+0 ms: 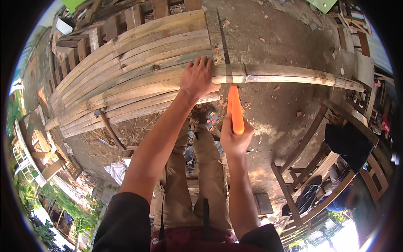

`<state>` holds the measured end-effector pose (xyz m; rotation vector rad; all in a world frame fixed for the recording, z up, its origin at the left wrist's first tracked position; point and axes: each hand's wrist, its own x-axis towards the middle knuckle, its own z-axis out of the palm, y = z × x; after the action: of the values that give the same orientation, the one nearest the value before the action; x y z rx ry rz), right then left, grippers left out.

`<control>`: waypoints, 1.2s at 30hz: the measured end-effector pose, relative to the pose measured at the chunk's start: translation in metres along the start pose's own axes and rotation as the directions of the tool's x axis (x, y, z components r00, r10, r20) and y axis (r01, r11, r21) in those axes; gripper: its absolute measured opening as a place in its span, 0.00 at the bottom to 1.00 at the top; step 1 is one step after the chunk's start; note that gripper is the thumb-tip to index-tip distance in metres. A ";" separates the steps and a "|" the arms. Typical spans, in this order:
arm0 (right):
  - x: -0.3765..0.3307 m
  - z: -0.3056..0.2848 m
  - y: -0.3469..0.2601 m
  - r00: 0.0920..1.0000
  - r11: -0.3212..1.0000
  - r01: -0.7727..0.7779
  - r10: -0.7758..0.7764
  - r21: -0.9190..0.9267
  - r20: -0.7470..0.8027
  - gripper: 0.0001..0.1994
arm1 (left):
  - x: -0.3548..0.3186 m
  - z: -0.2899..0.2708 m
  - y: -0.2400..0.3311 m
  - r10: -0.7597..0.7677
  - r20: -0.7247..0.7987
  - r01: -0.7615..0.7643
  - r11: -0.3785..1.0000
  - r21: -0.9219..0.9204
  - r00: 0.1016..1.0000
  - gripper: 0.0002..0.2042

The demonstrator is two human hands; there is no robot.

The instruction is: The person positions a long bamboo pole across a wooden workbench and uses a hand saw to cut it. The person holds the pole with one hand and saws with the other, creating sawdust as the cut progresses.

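A long bamboo pole [289, 73] lies across a bench of bamboo slats [163, 30], its right part sticking out past the bench's end. My left hand [198, 78] grips the pole near that end, fingers bent over its far side. In my right hand [236, 136] is the orange handle of a handsaw [236, 110]. Its long, narrow blade points away from me and crosses the pole just right of my left hand, beside a bamboo node. Whether the teeth have cut into the bamboo cannot be made out.
Below the bench, my shoe [208, 118] stands on the dirt floor [289, 42], which is littered with small chips. A wooden frame [300, 145] with a black cloth [347, 145] over it stands at the right. Stacked wooden pallets [111, 30] lie behind the bench.
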<state>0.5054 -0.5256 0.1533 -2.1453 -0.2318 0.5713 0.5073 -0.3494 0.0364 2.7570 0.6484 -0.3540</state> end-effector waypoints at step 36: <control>0.006 -0.006 -0.003 1.000 0.998 0.016 -0.015 0.059 -0.015 0.11 | 0.001 0.011 -0.004 0.079 -0.133 -0.074 0.996 0.043 0.988 0.39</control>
<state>0.5137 -0.5259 0.1568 -2.0877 -0.2206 0.5468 0.5045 -0.3495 0.0254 2.8511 0.5715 -0.1654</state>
